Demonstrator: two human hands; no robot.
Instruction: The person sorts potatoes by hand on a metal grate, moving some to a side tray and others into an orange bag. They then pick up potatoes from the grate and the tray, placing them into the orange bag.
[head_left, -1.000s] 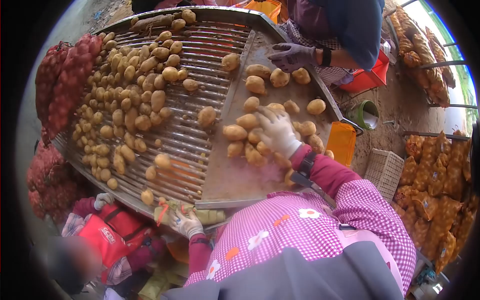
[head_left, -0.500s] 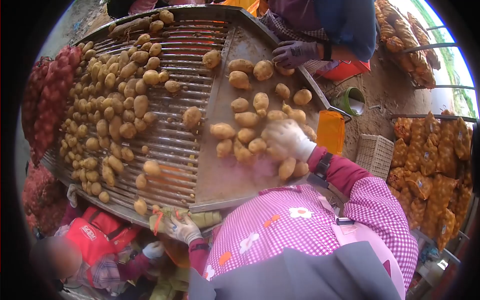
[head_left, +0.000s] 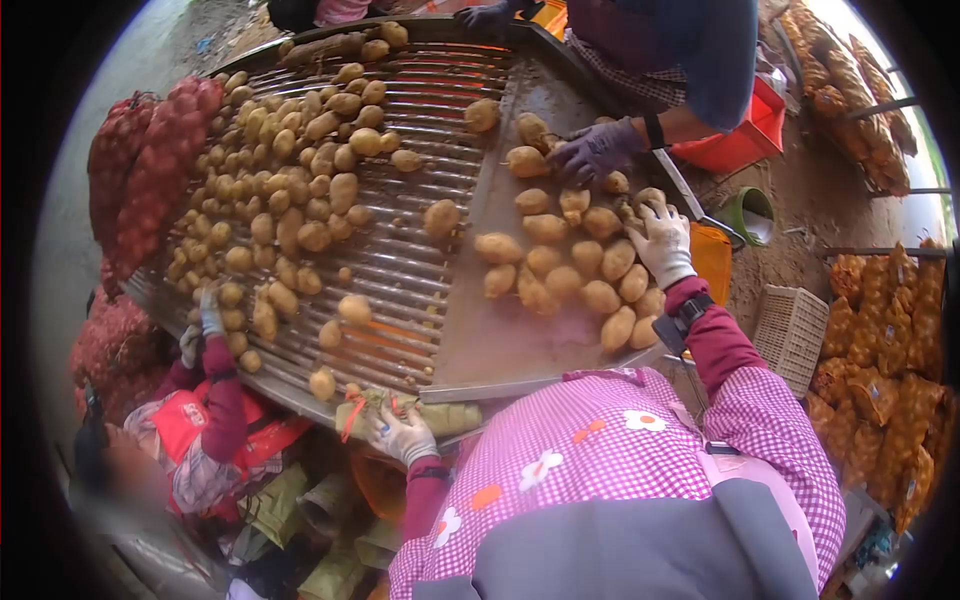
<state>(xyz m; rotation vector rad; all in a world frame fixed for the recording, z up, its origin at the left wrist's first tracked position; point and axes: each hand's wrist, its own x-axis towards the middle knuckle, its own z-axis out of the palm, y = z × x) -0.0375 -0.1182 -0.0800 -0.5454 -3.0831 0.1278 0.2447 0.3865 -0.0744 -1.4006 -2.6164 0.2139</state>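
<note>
My right hand (head_left: 662, 243), in a pale work glove, reaches over the right side of the metal sorting tray (head_left: 480, 365). Its fingers are stretched out against a potato (head_left: 650, 198) at the edge of a loose group of several potatoes (head_left: 563, 282). My left hand (head_left: 403, 436), also gloved, lies with its fingers apart against a rolled green bundle (head_left: 448, 416) with red ties, at the table's near edge. A co-worker's purple-gloved hand (head_left: 598, 152) is among the potatoes at the tray's far side.
Many potatoes (head_left: 290, 230) lie on the slatted metal rack (head_left: 400, 255) to the left. Red mesh sacks (head_left: 165, 175) stand beyond it. Another co-worker's gloved hand (head_left: 210, 312) touches the rack's near left edge. A white basket (head_left: 790, 335) and filled orange net sacks (head_left: 880, 350) are at right.
My right hand has moved away from me to the tray's right edge, and its fingers have spread. The purple-gloved hand has come in over the potatoes. The left co-worker's hand has reached the rack.
</note>
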